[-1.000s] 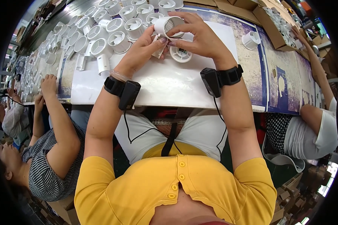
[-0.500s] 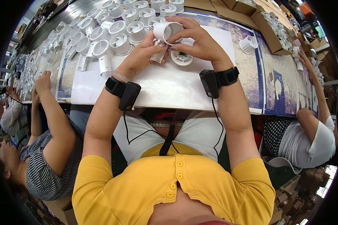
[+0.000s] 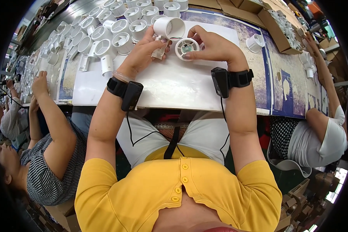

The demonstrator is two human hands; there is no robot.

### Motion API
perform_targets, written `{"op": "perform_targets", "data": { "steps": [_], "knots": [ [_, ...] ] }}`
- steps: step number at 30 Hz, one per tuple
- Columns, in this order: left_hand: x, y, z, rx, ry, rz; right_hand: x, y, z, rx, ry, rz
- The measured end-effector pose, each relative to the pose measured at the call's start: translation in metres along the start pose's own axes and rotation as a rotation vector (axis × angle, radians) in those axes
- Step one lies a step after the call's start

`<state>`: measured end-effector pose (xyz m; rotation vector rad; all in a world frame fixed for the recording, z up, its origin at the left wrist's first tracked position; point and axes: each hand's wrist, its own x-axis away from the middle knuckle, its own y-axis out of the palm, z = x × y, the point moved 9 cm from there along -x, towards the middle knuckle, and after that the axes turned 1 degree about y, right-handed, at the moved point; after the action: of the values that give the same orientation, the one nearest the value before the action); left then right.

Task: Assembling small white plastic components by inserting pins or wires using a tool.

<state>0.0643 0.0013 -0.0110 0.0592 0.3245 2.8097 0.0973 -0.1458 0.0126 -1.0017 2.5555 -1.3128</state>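
Two bare hands at work over a long table [image 3: 205, 96], its near part covered by a white sheet [image 3: 170, 83] with blue patterned mats further right. Dozens of white plastic fan housings [image 3: 104, 34] crowd the far left of the table, round grilles and short tubes packed side by side; a cardboard box [image 3: 278, 23] on the far right holds more white parts. Two other people sit on either side, one in a striped top on the left with an arm up on the table edge, one in a white top on the right reaching toward small white pieces. Left hand [image 3: 145, 54], black wrist device on the forearm, fingers curled around a white tube [image 3: 169, 28] with its open mouth facing the camera, held above the sheet at top centre. Right hand [image 3: 216, 46], also with a black wrist device, pinches a round white fan disc [image 3: 186, 48] between thumb and fingertips, just below and touching-close to the tube. One lone white cup-shaped part [image 3: 255, 42] sits on the mat right of the right hand.
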Motion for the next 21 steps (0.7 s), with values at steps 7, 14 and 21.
{"op": "perform_targets", "data": {
  "steps": [7,14,21],
  "knots": [
    [-0.001,0.002,-0.002,-0.039,-0.025,0.017,0.007,-0.019,0.004,-0.065,-0.193,0.081],
    [0.004,0.012,-0.003,-0.022,-0.046,-0.018,0.022,-0.039,-0.033,0.085,-0.56,0.385],
    [0.0,0.01,-0.012,0.157,-0.094,-0.103,0.007,-0.02,-0.044,0.093,-0.652,0.475]
  ]
}}
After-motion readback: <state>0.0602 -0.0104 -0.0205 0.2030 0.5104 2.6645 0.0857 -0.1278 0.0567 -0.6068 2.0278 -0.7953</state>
